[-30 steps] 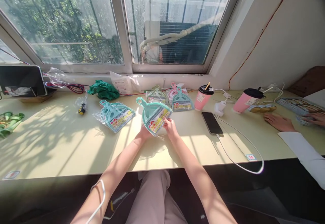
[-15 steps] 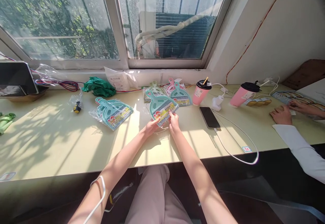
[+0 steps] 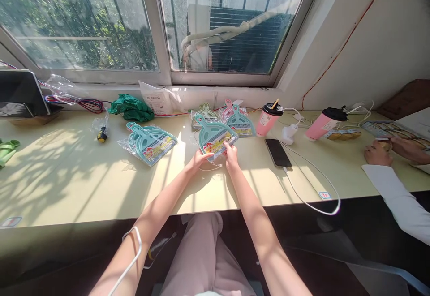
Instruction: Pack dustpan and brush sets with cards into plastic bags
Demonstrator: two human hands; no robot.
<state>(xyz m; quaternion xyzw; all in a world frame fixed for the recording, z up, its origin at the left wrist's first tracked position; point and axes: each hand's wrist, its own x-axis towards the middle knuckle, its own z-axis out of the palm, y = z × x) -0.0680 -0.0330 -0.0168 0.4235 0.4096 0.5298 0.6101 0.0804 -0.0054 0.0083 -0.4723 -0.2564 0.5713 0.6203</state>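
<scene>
Between my two hands I hold a teal mini dustpan and brush set (image 3: 215, 134) in clear wrapping, with a yellow and red label across its lower part. My left hand (image 3: 199, 159) grips the lower left corner, thumb on top. On the lower right edge, my right hand (image 3: 230, 153) pinches it with the thumb over the label. The handle end points away from me. To the left lies a pile of similar teal dustpan sets (image 3: 151, 143). Behind the held one are another teal set (image 3: 238, 119), a pink one (image 3: 228, 106) and a green one (image 3: 205, 113).
A phone (image 3: 278, 152) on a white cable, a charger (image 3: 289, 132) and two pink cups (image 3: 265, 123) (image 3: 324, 126) stand to the right. A co-worker's hands (image 3: 379, 152) are at the far right. Leftward are a screwdriver (image 3: 101, 135), green plastic (image 3: 131, 108) and a tablet (image 3: 22, 92).
My hands keep their hold on the teal dustpan set, almost unmoved. The view has shifted slightly. At the far right, the co-worker's hands have come closer together around a small object.
</scene>
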